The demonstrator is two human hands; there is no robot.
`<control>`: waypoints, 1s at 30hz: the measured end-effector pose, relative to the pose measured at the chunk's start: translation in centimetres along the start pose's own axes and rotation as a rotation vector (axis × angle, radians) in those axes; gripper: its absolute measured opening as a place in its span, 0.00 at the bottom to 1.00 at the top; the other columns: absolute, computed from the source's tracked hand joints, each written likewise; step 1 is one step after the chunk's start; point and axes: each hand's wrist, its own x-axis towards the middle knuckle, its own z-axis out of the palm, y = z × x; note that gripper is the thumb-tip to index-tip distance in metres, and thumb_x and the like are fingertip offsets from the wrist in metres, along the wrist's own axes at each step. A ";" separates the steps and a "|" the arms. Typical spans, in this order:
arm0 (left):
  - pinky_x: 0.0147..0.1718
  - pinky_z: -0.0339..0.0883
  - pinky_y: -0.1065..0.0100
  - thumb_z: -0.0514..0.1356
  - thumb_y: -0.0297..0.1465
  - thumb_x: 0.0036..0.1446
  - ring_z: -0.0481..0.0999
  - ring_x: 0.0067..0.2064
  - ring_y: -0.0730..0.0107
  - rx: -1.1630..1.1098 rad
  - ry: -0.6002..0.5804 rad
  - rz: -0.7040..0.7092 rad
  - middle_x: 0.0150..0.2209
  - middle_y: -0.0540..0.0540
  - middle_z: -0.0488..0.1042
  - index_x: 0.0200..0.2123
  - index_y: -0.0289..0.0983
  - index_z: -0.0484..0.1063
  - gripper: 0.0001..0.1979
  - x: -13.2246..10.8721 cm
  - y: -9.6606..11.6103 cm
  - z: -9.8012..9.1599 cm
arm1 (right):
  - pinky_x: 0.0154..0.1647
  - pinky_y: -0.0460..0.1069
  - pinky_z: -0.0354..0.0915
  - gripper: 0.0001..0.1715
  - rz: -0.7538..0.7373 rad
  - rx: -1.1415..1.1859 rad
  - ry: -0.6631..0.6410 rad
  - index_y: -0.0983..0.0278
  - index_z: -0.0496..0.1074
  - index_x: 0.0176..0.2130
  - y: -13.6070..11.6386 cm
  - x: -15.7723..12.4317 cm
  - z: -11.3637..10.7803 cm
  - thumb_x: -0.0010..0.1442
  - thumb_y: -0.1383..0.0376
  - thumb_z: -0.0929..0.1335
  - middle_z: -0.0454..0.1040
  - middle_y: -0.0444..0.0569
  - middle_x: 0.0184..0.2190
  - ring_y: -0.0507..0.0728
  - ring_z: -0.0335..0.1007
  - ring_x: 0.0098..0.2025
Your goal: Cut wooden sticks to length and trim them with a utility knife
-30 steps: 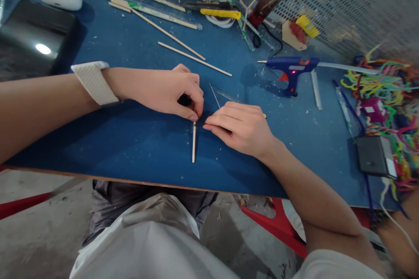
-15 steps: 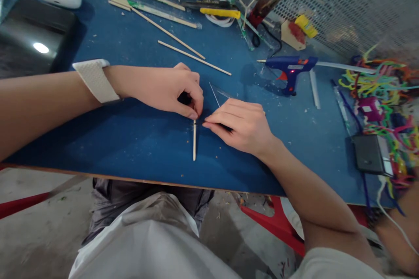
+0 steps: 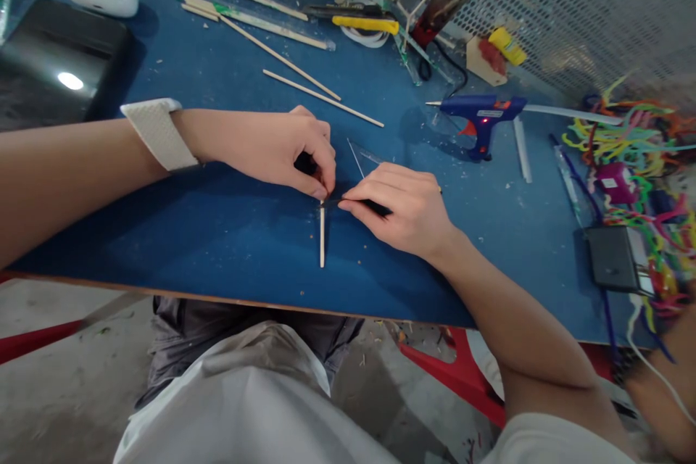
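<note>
My left hand (image 3: 288, 148) pinches the upper end of a short wooden stick (image 3: 322, 239) and holds it against the blue table. The stick points toward the table's front edge. Just right of it, my right hand (image 3: 399, 206) is closed in a pinch on a thin dark blade-like strip (image 3: 333, 201). The strip's tip meets the stick just below my left fingertips; its exact kind is too small to make out. A clear set square (image 3: 356, 156) lies partly hidden under my right hand.
Two long thin sticks (image 3: 323, 98) lie beyond my hands. A blue glue gun (image 3: 481, 119) with a lit red light rests to the right. A yellow-handled cutter (image 3: 365, 24), wrapped sticks, a black box (image 3: 59, 69) and colourful pipe cleaners (image 3: 614, 123) surround the work spot.
My right fingertips and the dark strip have shifted slightly, and the strip now shows more plainly across the stick. My left hand keeps its pinch almost unmoved.
</note>
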 end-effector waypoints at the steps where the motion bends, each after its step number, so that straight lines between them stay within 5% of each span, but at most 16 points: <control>1: 0.72 0.55 0.54 0.65 0.53 0.72 0.79 0.51 0.60 0.001 0.003 -0.003 0.43 0.53 0.88 0.42 0.53 0.92 0.17 0.0 0.0 0.0 | 0.40 0.51 0.75 0.07 -0.001 -0.003 0.005 0.62 0.84 0.41 0.0 0.0 0.0 0.77 0.65 0.78 0.89 0.46 0.36 0.56 0.82 0.35; 10: 0.74 0.52 0.54 0.67 0.48 0.73 0.79 0.53 0.60 0.006 -0.023 -0.022 0.44 0.49 0.89 0.43 0.48 0.91 0.15 -0.2 0.5 -0.1 | 0.39 0.51 0.75 0.11 -0.009 -0.038 0.018 0.60 0.84 0.42 -0.1 -0.1 0.3 0.80 0.62 0.75 0.89 0.45 0.36 0.55 0.82 0.35; 30: 0.72 0.55 0.52 0.66 0.54 0.70 0.79 0.52 0.57 0.024 0.014 0.012 0.38 0.51 0.87 0.38 0.52 0.90 0.18 0.2 0.0 0.3 | 0.38 0.51 0.74 0.11 -0.088 -0.089 -0.008 0.62 0.82 0.41 -0.9 0.2 0.5 0.81 0.64 0.74 0.88 0.45 0.37 0.55 0.80 0.35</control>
